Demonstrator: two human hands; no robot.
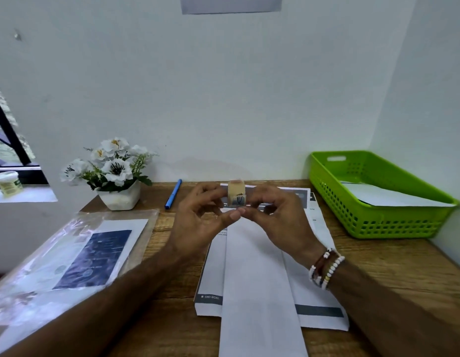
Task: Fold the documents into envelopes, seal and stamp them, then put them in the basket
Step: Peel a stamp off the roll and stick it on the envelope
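My left hand [198, 217] and my right hand [278, 217] are raised together above the desk, both pinching a small beige roll of tape [236, 193] between the fingertips. Below them a long white envelope [257, 284] lies lengthwise on top of a stack of printed documents [319, 300]. At the right back stands the green plastic basket [378, 222] with a white envelope [388, 197] lying inside it.
A clear plastic sleeve with a blue-printed sheet [77, 256] lies at the left. A white pot of white flowers [115, 176] and a blue pen [173, 193] sit at the back by the wall. The wooden desk [394, 269] ends at the wall on the right.
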